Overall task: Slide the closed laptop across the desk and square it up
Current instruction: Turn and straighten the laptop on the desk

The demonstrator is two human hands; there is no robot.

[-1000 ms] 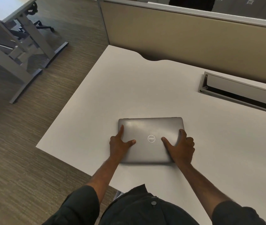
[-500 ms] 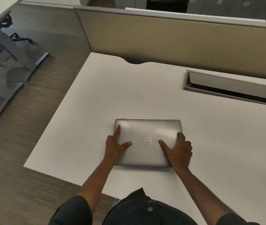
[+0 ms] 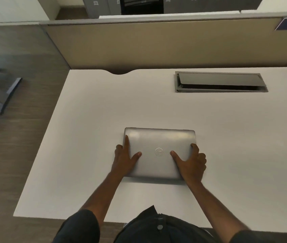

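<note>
- The left hand (image 3: pixel 124 159) lies on the left side of the closed Dell laptop (image 3: pixel 159 153), its grip spread: forefinger stretched along the lid's left edge, thumb angled in toward the round logo, and the other fingers curled over the side.
- The right hand (image 3: pixel 191 163) mirrors it on the right side, thumb reaching in toward the logo and the fingers bent round the right edge, so the machine is clasped between the two hands, palms resting on the lid.
- The laptop sits flat on the white bench (image 3: pixel 86 137), lid down, nearer the person's edge than the far one and roughly mid-width; its long sides look close to parallel with the bench front, with perhaps a slight skew.
- I'd judge it a stiff metal slab of moderate weight. The smooth lid could let palms slip, so holding the side edges is the sounder way to steer it.
- Its feet may drag on the bench top, so a light, even push from both sides should keep it from swinging round.
- Well beyond it, toward the far right, a cable hatch (image 3: pixel 220 82) is set into the bench with its flap partly raised. A tan partition (image 3: pixel 156 44) stands behind that.
</note>
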